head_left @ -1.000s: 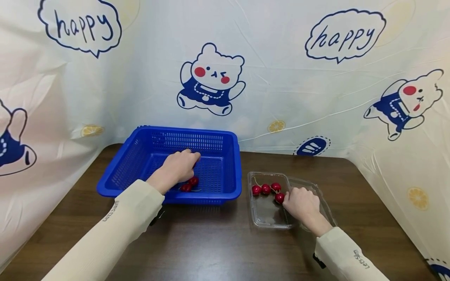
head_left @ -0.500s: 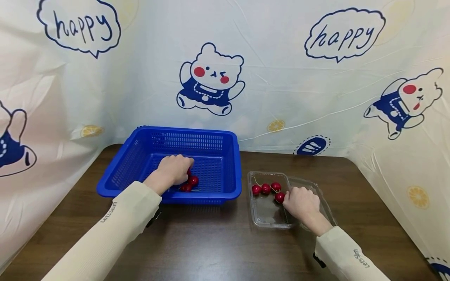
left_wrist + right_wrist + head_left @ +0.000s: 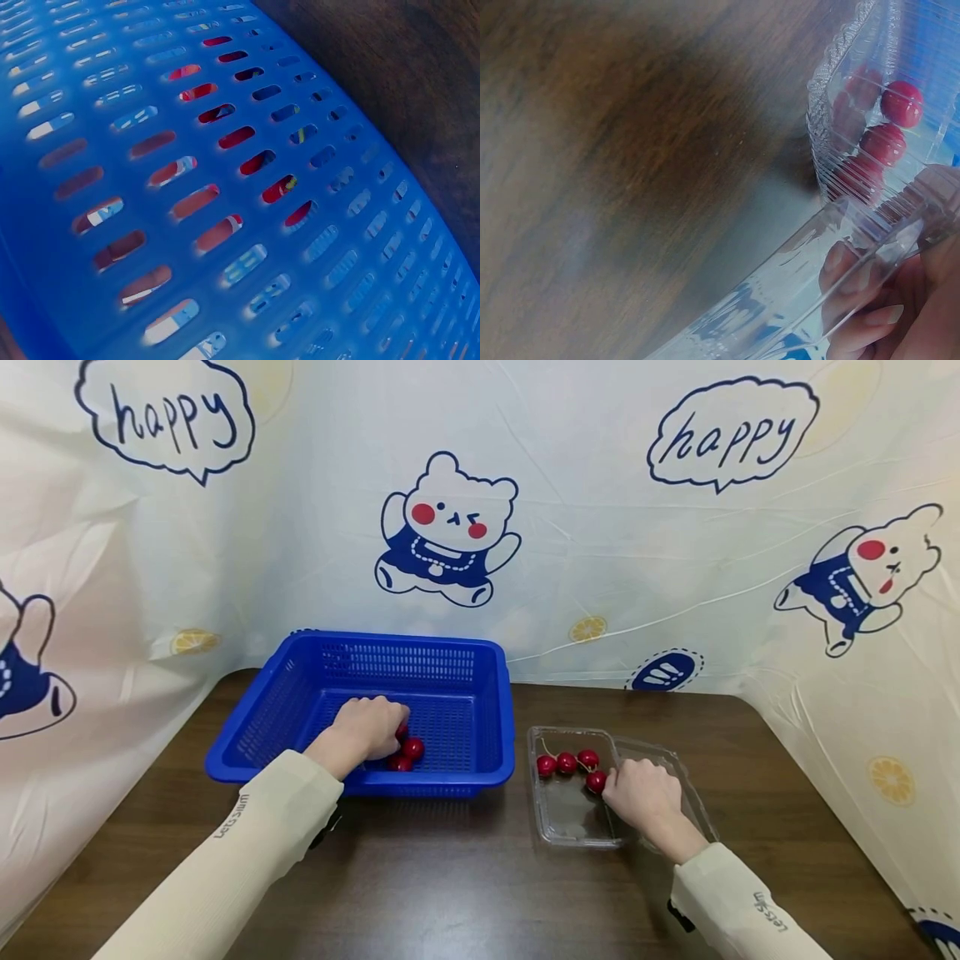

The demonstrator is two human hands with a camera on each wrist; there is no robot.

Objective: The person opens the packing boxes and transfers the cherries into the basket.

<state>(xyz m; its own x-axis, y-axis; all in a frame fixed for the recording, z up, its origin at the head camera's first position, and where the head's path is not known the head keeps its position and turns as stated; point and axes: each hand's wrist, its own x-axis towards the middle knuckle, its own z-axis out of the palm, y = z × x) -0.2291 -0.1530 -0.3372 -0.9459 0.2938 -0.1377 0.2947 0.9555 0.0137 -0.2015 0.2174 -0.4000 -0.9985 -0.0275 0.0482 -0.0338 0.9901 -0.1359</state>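
My left hand (image 3: 366, 727) reaches down into a blue slotted plastic basket (image 3: 495, 710). Its curled fingertips are at a red cherry (image 3: 402, 732) and seem to pinch it, though the hand partly hides it. Two more cherries (image 3: 413, 749) lie beside it on the basket floor. In the left wrist view the slotted wall (image 3: 337, 247) lets only bits of red and of fingers through. On the right, my right hand (image 3: 645, 795) grips a clear plastic box (image 3: 573, 842) at its hinge side. Inside that box several cherries (image 3: 567, 763) with stems lie toward the back.
The box's clear lid (image 3: 693, 793) lies folded out to the right, under and beyond the right hand. Both containers stand on a dark brown wooden table (image 3: 450, 877). A printed cloth (image 3: 585, 543) hangs close behind and along both sides.
My left hand has drawn back a little toward the front left within the basket, and a third cherry now shows at its fingertips. The right hand and the box have stayed put.
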